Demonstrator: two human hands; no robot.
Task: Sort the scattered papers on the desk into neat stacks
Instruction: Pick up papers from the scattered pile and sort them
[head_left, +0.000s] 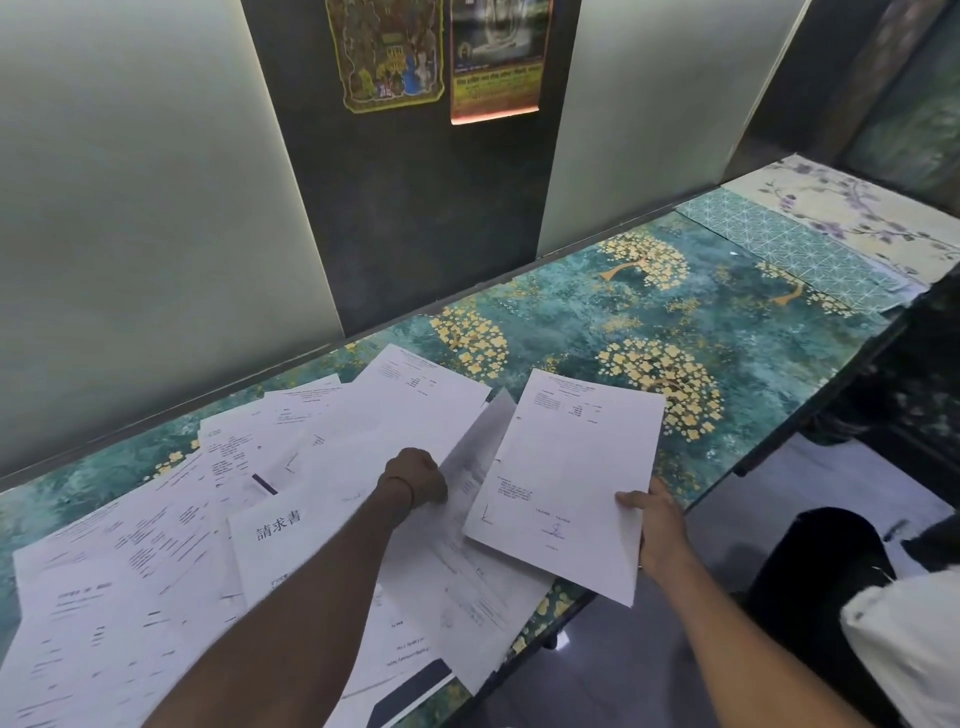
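Papers (156, 545) lay in a loose, overlapping spread across the left part of the desk (675, 312). Many were slanted, and a few hung over the near edge. Among them we could pick out a sheet with large printed characters (280, 525) near the middle of the heap.

Our left hand (415, 478) reached into the heap. Its fingers were curled tight around the edge of a lifted sheet (483, 431), which rose and bowed upward from the rest.

Our right hand (660, 525) held a white bundle (566, 478) by its near corner, with the thumb pressed flat on top. The other fingers were hidden underneath. We could not tell whether this bundle was one page or several. It hovered just to the right of the heap, above the patterned desk top, and its near corner reached past the desk's edge.

We judged the sorting to be at an early stage. No squared stack stood anywhere on the desk, and the only gathered paper was what the right hand carried. Nearly the whole heap was left to go through, and the sheet in the left hand looked like the next to join the bundle. The sheets overhanging the edge seemed the likeliest to slip to the floor.
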